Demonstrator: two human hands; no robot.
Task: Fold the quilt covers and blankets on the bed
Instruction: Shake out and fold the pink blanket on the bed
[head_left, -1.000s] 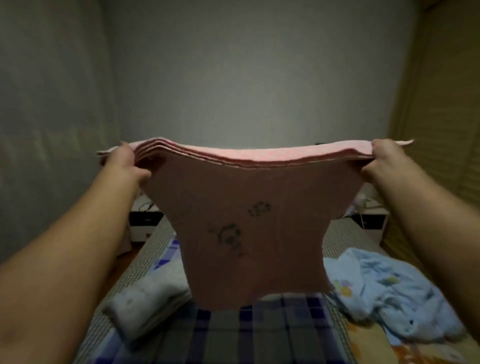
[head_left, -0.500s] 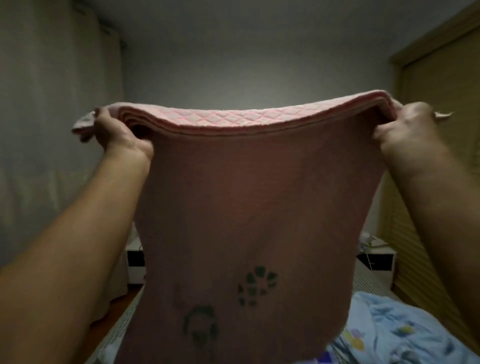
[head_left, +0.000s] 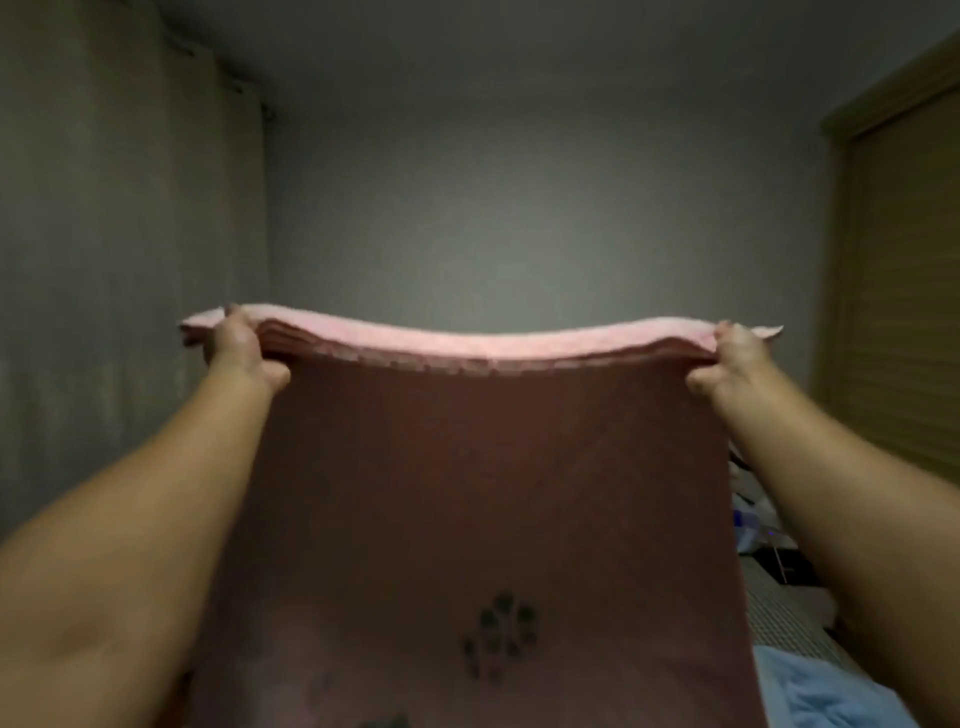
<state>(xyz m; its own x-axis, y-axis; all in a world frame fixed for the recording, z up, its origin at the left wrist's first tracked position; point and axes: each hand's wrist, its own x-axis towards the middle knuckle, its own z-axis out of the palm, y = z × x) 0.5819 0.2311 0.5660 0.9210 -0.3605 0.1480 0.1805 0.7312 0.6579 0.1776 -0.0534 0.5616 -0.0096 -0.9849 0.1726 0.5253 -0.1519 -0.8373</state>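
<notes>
Pink quilted blanket is up in the air, held out in front of the person at arm's length, both arms stretched fwd. Left hand grips the top edge at the left corner, right hand grips it at the right corner; on each side the fingers are curled over the far side of the folded edge w/ the thumb on the near side, pinching several layers together. Between the two sets of fingers the top edge sags a little in the middle, lighter pink on top, layers stacked approx. even. Below the fingers the blanket hangs straight down, its near face in shadow, looks brownish-pink, w/ a dark paw-like print low down, right of centre. A small corner tip pokes out past the fingers on each side. Under the right forearm, a strip of the bed shows, and a light blue cover lies crumpled on it at the bottom right. Beyond the right-hand fingers: wooden wardrobe. Beyond the left: curtain.
</notes>
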